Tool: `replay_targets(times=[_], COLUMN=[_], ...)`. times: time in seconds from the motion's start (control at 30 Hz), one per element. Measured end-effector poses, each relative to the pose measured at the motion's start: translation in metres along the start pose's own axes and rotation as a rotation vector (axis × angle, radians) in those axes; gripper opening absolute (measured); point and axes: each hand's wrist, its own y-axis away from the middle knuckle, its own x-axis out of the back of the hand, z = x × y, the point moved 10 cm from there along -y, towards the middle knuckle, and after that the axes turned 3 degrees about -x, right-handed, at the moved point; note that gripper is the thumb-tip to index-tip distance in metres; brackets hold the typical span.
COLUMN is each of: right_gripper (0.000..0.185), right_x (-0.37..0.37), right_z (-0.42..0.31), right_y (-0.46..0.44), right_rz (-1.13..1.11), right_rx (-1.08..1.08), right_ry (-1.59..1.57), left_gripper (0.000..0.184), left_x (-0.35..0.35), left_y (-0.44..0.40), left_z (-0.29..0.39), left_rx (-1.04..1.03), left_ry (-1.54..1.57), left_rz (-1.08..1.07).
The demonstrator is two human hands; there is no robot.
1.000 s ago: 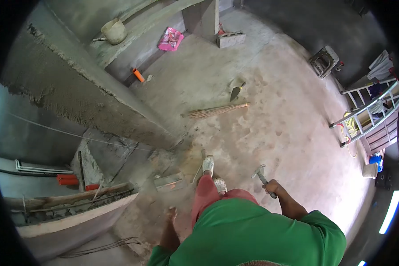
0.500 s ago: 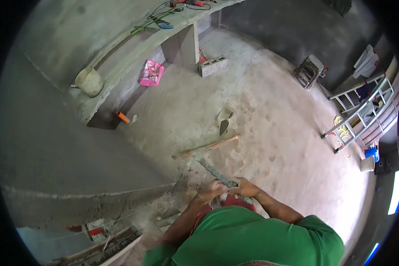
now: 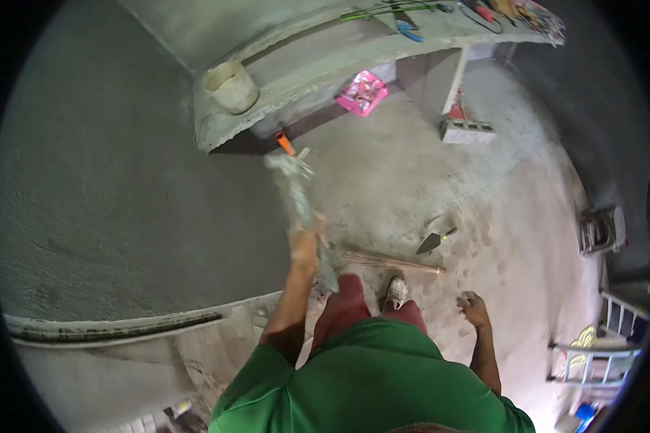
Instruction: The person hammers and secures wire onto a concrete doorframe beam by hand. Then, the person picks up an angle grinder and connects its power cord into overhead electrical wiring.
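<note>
My left hand (image 3: 307,245), blurred by motion, is closed around a long grey-green strip (image 3: 298,198) with a pale, ragged far end. The strip is raised beside the grey plastered wall; its lower end hangs near my left knee. Smearing hides what it is made of. My right hand (image 3: 474,308) hangs out to the right over the floor, fingers loosely curled and apart, with nothing visible in it. On the floor between the hands lie a bundle of thin sticks like a hand broom (image 3: 390,261) and a pointed trowel (image 3: 431,242).
A concrete counter (image 3: 289,83) carries a bucket (image 3: 231,86) and tools. Below it are an orange pipe (image 3: 285,143) and a pink bag (image 3: 362,94). A concrete block (image 3: 468,132), a stool (image 3: 602,231) and a ladder (image 3: 592,366) stand farther right.
Both hands were together on the strip in front of my body. Now the right hand has let go and moved right, while the left has lifted the strip leftward. The view has turned left.
</note>
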Motion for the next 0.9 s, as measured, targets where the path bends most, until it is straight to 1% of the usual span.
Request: replay_targets(times=[0.07,0.1,0.17,0.2,0.27,0.33,0.37,0.4,0.43,0.47,0.5,0.53,0.57,0.6,0.63,0.67,0.73,0.8,0.83,0.87,0.9], right_gripper=[0.039,0.039,0.040,0.040,0.031,0.030,0.035,0.040,0.040,0.040,0.041,0.041,0.039,0.037,0.034,0.031,0.031,0.036,0.035,0.033,0.034], right_x=[0.046,0.059,0.089,0.091,0.095,0.087,0.074,0.066,0.061,0.055,0.061,0.067,0.073,0.081,0.086,0.085,0.094,0.101,0.108,0.113,0.113], right_z=[0.031,0.027,0.024,0.018,0.003,-0.018,-0.032,-0.048,-0.065,-0.085,-0.102,-0.105,-0.115,-0.118,-0.128,-0.127,-0.150,-0.171,-0.183,-0.196,-0.209], right_y=[-0.034,-0.047,-0.071,-0.085,-0.121,-0.158,-0.179,-0.196,-0.208,-0.218,-0.232,-0.244,-0.262,-0.270,-0.273,-0.288,-0.289,-0.315,-0.328,-0.341,-0.353], right_rz=[0.051,0.037,0.117,0.109,0.141,0.159,0.086,0.030,-0.006,-0.040,-0.001,0.062,0.114,0.155,0.194,0.120,0.076,0.069,0.101,0.133,0.124], right_rx=[-0.035,-0.025,-0.149,-0.142,-0.129,-0.129,-0.109,-0.090,-0.108,-0.128,-0.171,-0.190,-0.234,-0.288,-0.346,-0.308,-0.518,-0.515,-0.481,-0.453,-0.468], right_ry=[-0.037,-0.024,0.032,0.040,-0.025,-0.038,-0.062,-0.096,-0.139,-0.188,-0.014,-0.053,-0.111,-0.153,-0.114,-0.240,0.042,0.042,0.033,0.010,0.006], left_gripper=[0.013,0.016,0.020,0.022,0.027,0.031,0.031,0.030,0.032,0.035,0.039,0.043,0.050,0.057,0.072,0.079,0.081,0.046,0.045,0.044,0.043], left_x=[0.043,0.058,0.081,0.093,0.135,0.155,0.195,0.237,0.250,0.260,0.303,0.295,0.294,0.325,0.323,0.318,0.348,0.285,0.282,0.297,0.317], left_y=[-0.025,-0.038,-0.064,-0.080,-0.145,-0.181,-0.234,-0.284,-0.317,-0.337,-0.386,-0.397,-0.435,-0.485,-0.496,-0.513,-0.571,-0.554,-0.557,-0.571,-0.578], left_z=[0.059,0.086,0.141,0.165,0.195,0.227,0.223,0.220,0.223,0.219,0.216,0.229,0.235,0.224,0.228,0.228,0.208,0.231,0.234,0.231,0.225], left_rx=[-0.115,-0.139,-0.186,-0.205,-0.262,-0.231,-0.218,-0.229,-0.263,-0.259,-0.398,-0.394,-0.555,-0.665,-0.609,-0.577,-0.667,-1.283,-1.244,-1.007,-0.775], left_ry=[-0.288,-0.324,-0.422,-0.486,-0.645,-0.780,-0.814,-0.934,-0.908,-0.690,-0.850,-0.928,-1.078,-1.313,-1.336,-1.361,-1.484,-1.524,-1.525,-1.520,-1.499], left_rz=[0.331,0.421,0.581,0.651,0.701,0.910,0.864,0.886,0.822,0.889,0.864,0.951,0.790,0.606,0.755,0.708,0.487,0.239,0.263,0.386,0.524])
